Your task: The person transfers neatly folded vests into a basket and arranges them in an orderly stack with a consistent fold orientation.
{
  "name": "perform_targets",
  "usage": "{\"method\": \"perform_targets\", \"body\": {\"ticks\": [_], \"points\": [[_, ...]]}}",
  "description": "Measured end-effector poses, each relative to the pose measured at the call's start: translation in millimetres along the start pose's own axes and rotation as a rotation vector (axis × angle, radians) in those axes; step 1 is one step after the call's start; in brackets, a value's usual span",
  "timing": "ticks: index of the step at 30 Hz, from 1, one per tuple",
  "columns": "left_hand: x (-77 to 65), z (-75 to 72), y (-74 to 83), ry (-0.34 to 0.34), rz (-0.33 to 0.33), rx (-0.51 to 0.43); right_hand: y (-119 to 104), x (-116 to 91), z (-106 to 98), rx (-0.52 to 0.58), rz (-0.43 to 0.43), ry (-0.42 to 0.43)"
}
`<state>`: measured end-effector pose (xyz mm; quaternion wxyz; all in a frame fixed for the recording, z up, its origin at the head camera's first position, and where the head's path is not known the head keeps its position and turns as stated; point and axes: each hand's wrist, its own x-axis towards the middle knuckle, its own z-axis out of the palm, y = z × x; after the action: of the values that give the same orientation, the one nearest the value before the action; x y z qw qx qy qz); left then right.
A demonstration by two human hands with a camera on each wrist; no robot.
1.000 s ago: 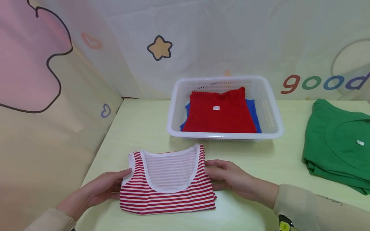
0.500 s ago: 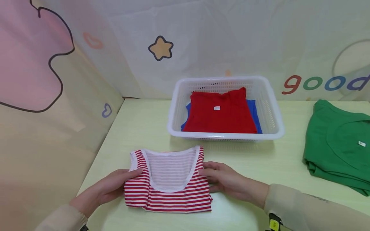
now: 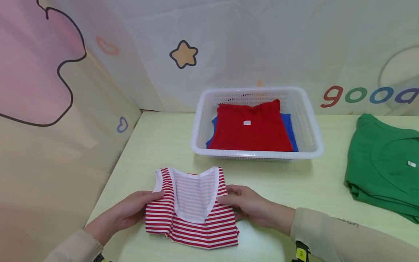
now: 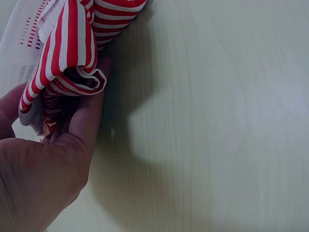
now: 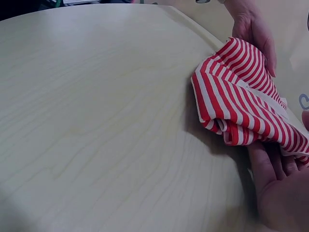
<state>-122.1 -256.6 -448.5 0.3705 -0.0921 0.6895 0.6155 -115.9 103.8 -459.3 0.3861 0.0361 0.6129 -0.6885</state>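
A folded red-and-white striped tank top (image 3: pixel 204 227) with white trim lies between my two hands, its middle creased and its sides drawn inward. The left hand (image 3: pixel 134 207) grips its left edge, thumb on top and fingers underneath. On the opposite edge the right hand (image 3: pixel 248 203) holds the cloth the same way, thumb over the front. From the left wrist view, the rolled layers of the tank top (image 4: pixel 72 43) sit in the left hand (image 4: pixel 48 164). In the right wrist view the fingers (image 5: pixel 263 164) of the right hand reach beneath the fabric, which looks partly raised off the table.
Behind the tank top stands a white plastic basket (image 3: pixel 314 145) holding a folded red garment (image 3: pixel 252 134) on top of a blue garment (image 3: pixel 289 129). A folded green shirt (image 3: pixel 383 163) lies on the table (image 3: pixel 157 138) at the right. A printed curtain (image 3: pixel 248 43) backs the table.
Both hands have moved closer together, the left rightward and the right leftward. The tank top has narrowed and buckled in the middle, and the left thumb has come over its front.
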Motion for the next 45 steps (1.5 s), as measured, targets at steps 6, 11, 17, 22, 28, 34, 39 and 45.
{"method": "perform_targets", "body": {"ticks": [6, 11, 17, 22, 28, 34, 39, 45], "points": [[-1.6, -5.7, 0.2, 0.022, -0.007, 0.022, 1.6, -3.5, -6.5, 0.017, -0.03, 0.032], [-6.5, -10.2, 2.5, 0.032, -0.007, 0.054, 1.0, -8.7, -18.9, 0.012, -0.054, 0.054], [-17.5, -12.3, 12.1, 0.039, -0.003, 0.105, -5.5, -24.5, -39.7, -0.001, -0.074, 0.044], [-28.9, -3.6, 27.8, 0.016, 0.023, 0.12, -13.1, -46.8, -52.1, -0.012, -0.079, 0.02], [-48.4, 11.7, 50.8, -0.014, 0.071, 0.137, -28.3, -73.6, -63.6, -0.024, -0.082, -0.026], [-65.7, 23.7, 81.5, -0.058, 0.138, 0.179, -49.9, -97.2, -77.0, -0.043, -0.089, -0.039], [-66.7, 34.7, 112.3, -0.05, 0.178, 0.21, -72.7, -110.9, -91.4, -0.081, -0.141, -0.015], [-57.2, 45.6, 145.4, -0.002, 0.212, 0.253, -97.6, -117.1, -108.3, -0.141, -0.191, 0.073]]}}
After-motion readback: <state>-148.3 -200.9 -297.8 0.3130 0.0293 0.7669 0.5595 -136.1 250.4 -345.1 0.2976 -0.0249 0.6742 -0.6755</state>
